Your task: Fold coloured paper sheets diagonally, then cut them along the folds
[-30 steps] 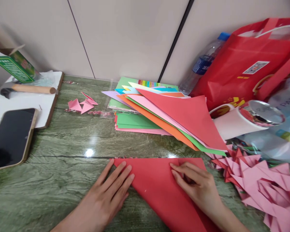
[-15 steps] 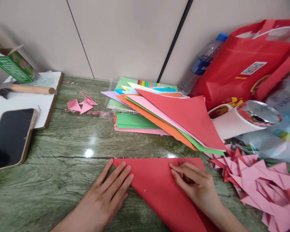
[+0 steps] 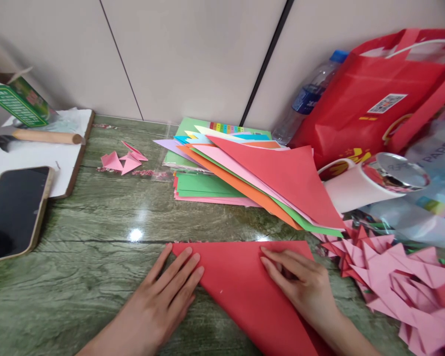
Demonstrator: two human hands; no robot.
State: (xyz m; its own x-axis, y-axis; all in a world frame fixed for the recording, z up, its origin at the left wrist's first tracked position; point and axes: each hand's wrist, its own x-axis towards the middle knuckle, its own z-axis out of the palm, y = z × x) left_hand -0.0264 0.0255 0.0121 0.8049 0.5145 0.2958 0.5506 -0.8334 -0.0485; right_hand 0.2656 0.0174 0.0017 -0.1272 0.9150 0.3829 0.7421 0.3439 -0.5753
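Note:
A red paper sheet [image 3: 241, 287], folded into a triangle, lies flat on the green marbled table [image 3: 96, 232] in front of me. My left hand [image 3: 163, 296] rests flat with fingers spread on the sheet's left corner. My right hand [image 3: 300, 287] lies on the sheet's upper right part, its fingers stretched out and pressing the paper down. Neither hand grips anything.
A fanned stack of coloured paper [image 3: 244, 168] sits behind the sheet. Folded pink and red pieces [image 3: 400, 282] pile at the right, small pink pieces [image 3: 122, 159] at the back left. A phone [image 3: 11, 210], a clipboard [image 3: 40, 153], a red bag [image 3: 378, 99], a bottle [image 3: 311, 94] and a white cup [image 3: 359, 185] stand around.

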